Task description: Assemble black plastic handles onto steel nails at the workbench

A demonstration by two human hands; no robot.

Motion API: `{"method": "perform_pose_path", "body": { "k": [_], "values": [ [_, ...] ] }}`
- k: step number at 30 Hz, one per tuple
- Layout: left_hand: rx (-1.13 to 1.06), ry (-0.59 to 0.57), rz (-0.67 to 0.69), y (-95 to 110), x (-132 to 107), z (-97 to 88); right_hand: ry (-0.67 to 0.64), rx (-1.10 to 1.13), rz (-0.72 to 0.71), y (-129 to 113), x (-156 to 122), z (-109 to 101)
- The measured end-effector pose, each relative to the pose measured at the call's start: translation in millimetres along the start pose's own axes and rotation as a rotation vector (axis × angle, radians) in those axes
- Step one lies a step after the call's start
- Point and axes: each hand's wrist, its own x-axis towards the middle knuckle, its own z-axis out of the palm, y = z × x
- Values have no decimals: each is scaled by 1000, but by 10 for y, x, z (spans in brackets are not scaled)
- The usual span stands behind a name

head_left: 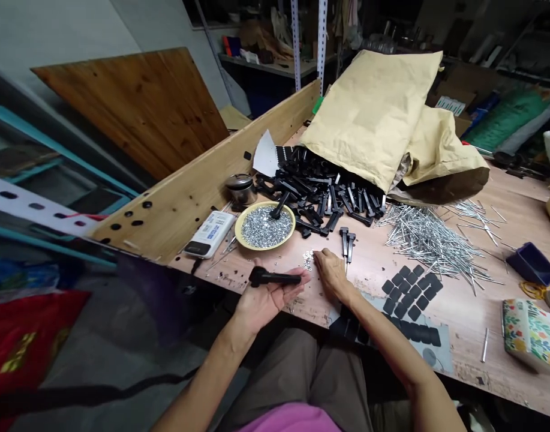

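My left hand point(266, 300) lies palm up at the bench's front edge, with a black plastic handle-like part point(275, 277) held across the fingers. My right hand point(332, 273) rests on the laminate bench top point(364, 264), its fingertips together beside a small pinch of silver bits point(307, 259). Just beyond it lie two black parts with metal shanks point(346, 246). A yellow plate of tiny silver pieces point(264, 225) sits further out, with one black part resting on it. A large heap of black parts point(319, 192) spills from a kraft paper sack point(369, 114).
Loose steel pins point(432, 243) spread to the right, beside rows of black pads point(409, 297) on a grey sheet. A steel pot point(241, 189), white box point(209, 234), blue tray point(532, 264) and floral tin point(531, 336) stand around. A wooden board point(203, 180) edges the far left side.
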Motion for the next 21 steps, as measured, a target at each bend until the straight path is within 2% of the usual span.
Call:
{"method": "perform_pose_path", "body": {
  "k": [3,8,10,15,21],
  "values": [
    [115,46,8,-36,-16,-54,-51,-77,46,-67,125,-4],
    [299,231,-51,-96,37,37,-63,-107,123,-114,213,-17],
    [272,280,-34,-116,75,81,-57,-112,147,-111,214,-21],
    [147,316,-3,-154,174,163,-39,-109,128,-32,190,-28],
    [-12,435,-234,-202,267,279,-31,-42,46,149,121,-77]
  ]
}}
